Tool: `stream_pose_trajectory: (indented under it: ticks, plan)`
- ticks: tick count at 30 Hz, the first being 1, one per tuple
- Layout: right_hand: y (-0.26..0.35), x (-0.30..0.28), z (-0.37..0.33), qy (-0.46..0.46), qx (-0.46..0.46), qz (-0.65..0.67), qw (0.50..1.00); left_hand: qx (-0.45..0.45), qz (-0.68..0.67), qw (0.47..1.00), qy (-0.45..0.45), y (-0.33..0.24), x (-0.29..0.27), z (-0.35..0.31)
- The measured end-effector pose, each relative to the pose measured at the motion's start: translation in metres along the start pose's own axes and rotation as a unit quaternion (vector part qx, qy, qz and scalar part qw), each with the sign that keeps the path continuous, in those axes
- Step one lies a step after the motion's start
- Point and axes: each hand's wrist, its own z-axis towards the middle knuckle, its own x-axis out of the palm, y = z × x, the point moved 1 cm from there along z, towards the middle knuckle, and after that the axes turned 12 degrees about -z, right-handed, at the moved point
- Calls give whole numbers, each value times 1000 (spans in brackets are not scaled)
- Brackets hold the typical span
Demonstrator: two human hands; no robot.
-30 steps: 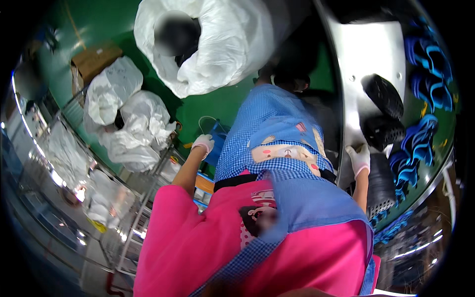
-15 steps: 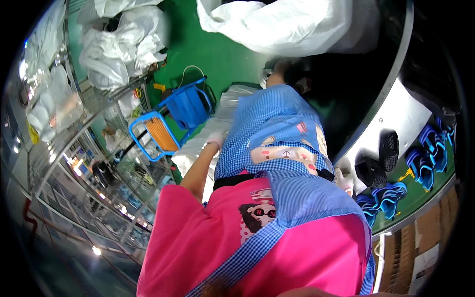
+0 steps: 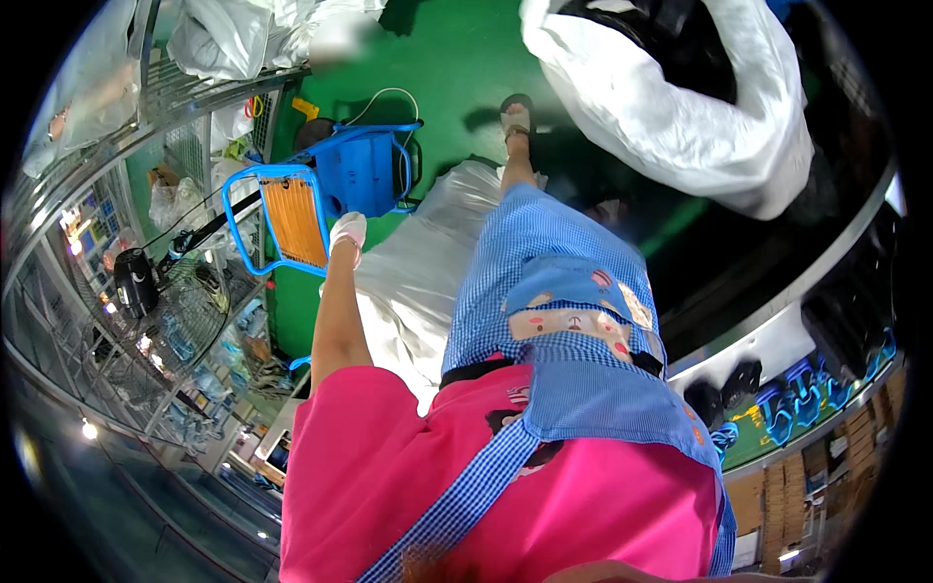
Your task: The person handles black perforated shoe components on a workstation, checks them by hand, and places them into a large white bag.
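Observation:
My left hand [image 3: 348, 230], in a pale glove, is stretched out at the end of my bare forearm. It is next to the right edge of a blue-framed chair [image 3: 313, 209] with a brown slatted panel. Whether it touches the frame, and how its fingers are set, is too small to make out. Just right of that hand a large white plastic sack [image 3: 413, 257] lies on the floor, partly behind my blue checked apron [image 3: 544, 233]. My right hand is out of sight.
A big white sack [image 3: 641, 117] with dark contents stands open at the upper right. Wire shelving [image 3: 185, 107] with bagged goods and a black kettle-like vessel [image 3: 136, 282] line the left. Blue and black shoes [image 3: 777, 413] are at the right, by a metal-edged table [image 3: 836, 257].
My left hand has moved out from beside the apron to the chair. My right hand has gone from view. The view has shifted, with a foot now showing ahead on the green floor.

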Motion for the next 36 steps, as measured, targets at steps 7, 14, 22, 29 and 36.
stream_pose_trajectory:
  ticks: [7,14,22,29,36]
  plan:
    - [29,-15,-14,-25,-35,-226,973,208,488,841,103,16,-19,92]
    - [213,-10,-86,-35,-15,-321,946,-98,-220,971,3,89,10,187]
    - [250,4,-79,-35,-27,-296,954,-275,-375,885,3,50,-19,179]
    - [250,-8,-57,-43,-23,-170,984,-227,-409,883,21,58,8,172]
    - [325,-34,-27,-66,-111,-282,951,-159,-296,938,82,37,8,154]
